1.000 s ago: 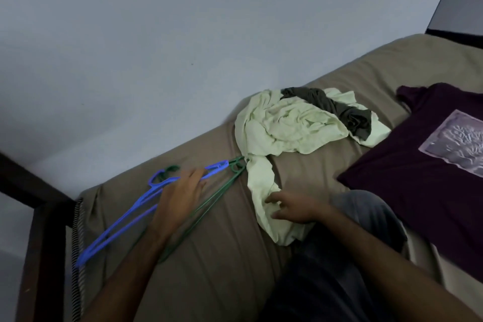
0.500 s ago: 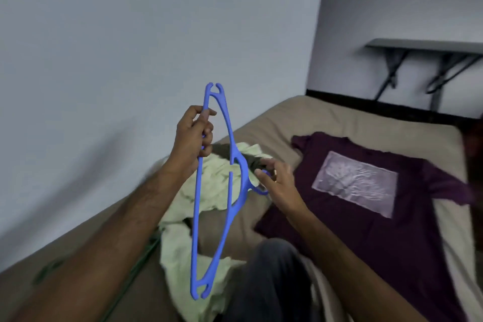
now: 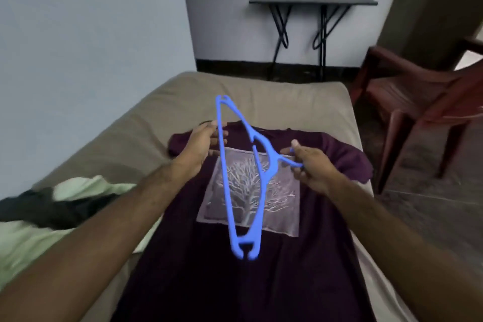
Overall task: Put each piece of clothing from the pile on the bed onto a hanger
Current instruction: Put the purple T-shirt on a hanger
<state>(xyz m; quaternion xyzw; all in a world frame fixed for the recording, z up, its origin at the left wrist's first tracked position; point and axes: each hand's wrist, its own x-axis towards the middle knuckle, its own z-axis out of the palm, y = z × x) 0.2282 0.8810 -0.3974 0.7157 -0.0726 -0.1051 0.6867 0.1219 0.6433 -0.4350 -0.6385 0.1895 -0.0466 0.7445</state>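
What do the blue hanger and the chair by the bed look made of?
Blue hanger: likely moulded plastic, matte; uniform colour, thin flat bars, one-piece hook.
Chair: probably moulded plastic too, reddish-brown, slightly glossy; slatted seat and thick one-piece legs, though blurred.

Two bare forearms enter from the lower edge, no sleeves visible anywhere along them up to the frame border. Left hand [image 3: 200, 145] and right hand [image 3: 312, 167] both bare: no gloves, rings, watch or wristband in sight. Fine hair shows along both forearms. One fingernail shows on the right hand, short and plain. Motion blur softens the lower forearms.
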